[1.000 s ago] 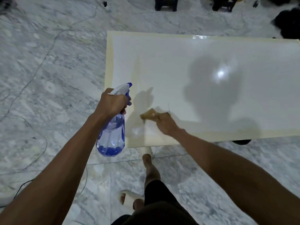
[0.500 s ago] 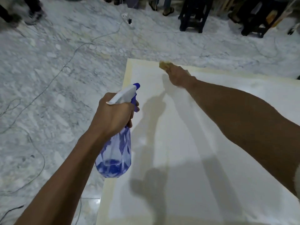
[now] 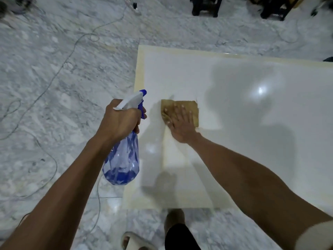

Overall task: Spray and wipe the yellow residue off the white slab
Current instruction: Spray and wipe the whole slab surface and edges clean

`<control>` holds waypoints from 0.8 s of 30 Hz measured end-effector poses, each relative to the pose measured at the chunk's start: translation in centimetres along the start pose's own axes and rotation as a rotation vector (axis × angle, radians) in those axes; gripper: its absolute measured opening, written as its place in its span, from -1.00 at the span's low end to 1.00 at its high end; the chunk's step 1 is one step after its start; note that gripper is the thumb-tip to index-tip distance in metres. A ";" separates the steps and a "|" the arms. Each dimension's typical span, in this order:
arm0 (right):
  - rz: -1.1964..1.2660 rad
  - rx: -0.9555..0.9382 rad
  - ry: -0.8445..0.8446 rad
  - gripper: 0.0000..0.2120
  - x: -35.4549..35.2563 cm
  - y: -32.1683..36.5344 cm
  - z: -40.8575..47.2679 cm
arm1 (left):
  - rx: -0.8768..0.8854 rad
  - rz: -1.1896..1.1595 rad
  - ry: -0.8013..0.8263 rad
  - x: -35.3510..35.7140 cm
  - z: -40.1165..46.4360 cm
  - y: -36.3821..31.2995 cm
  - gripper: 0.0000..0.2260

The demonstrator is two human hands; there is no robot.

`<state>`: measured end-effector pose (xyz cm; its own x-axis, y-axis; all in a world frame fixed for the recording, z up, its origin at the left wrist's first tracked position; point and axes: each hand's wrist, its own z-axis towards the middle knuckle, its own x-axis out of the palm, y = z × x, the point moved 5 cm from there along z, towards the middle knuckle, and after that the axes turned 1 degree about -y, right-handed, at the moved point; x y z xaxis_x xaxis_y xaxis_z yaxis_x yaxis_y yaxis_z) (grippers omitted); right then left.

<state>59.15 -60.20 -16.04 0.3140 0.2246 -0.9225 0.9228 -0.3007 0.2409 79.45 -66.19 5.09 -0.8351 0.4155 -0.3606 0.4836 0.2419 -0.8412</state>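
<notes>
A large glossy white slab (image 3: 243, 123) fills the right half of the view, with a pale yellow residue band (image 3: 139, 73) along its left and far edges. My right hand (image 3: 180, 123) presses flat, fingers spread, on a tan cloth (image 3: 193, 109) lying on the slab's left part. My left hand (image 3: 120, 121) grips the neck of a clear blue spray bottle (image 3: 124, 159) with a white and blue trigger head, held in the air over the slab's left edge. A little blue liquid sits in its bottom.
Grey marbled floor (image 3: 54, 87) surrounds the slab, with thin cables (image 3: 68, 56) snaking across it at left. Dark furniture legs (image 3: 205, 6) stand at the far side. My leg and a pale sandal (image 3: 133, 240) show below the slab's near edge.
My right hand drew the cloth back from the slab's far left corner toward the middle of its left part. The spray bottle stayed in my left hand.
</notes>
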 end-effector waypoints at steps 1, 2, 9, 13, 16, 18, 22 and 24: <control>0.012 0.005 -0.022 -0.48 1.3 1.0 -3.4 | 0.011 -0.005 0.017 -0.3 -1.7 0.5 -0.82; 0.007 0.013 -0.029 -0.48 2.7 1.9 -7.0 | 0.023 -0.011 0.042 -0.5 -3.4 1.0 -0.82; -0.025 0.001 0.108 -0.48 8.1 6.3 -23.2 | 0.019 -0.053 0.143 -1.3 -11.7 4.0 -0.84; 0.373 0.212 0.324 -0.33 4.3 5.7 -21.2 | 0.054 -0.085 0.153 -2.4 -12.1 2.6 -0.75; 1.004 0.342 0.236 -0.61 -2.5 4.5 -18.7 | 0.102 -0.071 0.131 -3.7 -10.6 0.5 -0.80; 1.142 0.435 0.125 -0.66 -6.5 2.3 -15.5 | 0.135 -0.044 0.105 -4.6 -9.0 -1.0 -0.82; 1.085 0.383 0.059 -0.58 -12.7 0.6 -6.0 | 0.151 -0.062 0.065 -5.5 -4.2 -2.9 -0.74; 0.958 0.323 -0.018 -0.53 -15.6 0.6 0.1 | 0.135 -0.061 0.052 -5.5 -1.5 -3.4 -0.79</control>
<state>54.83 -64.01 -1.57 0.8849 -0.2568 -0.3886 0.1782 -0.5842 0.7918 82.83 -68.01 10.52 -0.8455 0.4492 -0.2887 0.3896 0.1494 -0.9088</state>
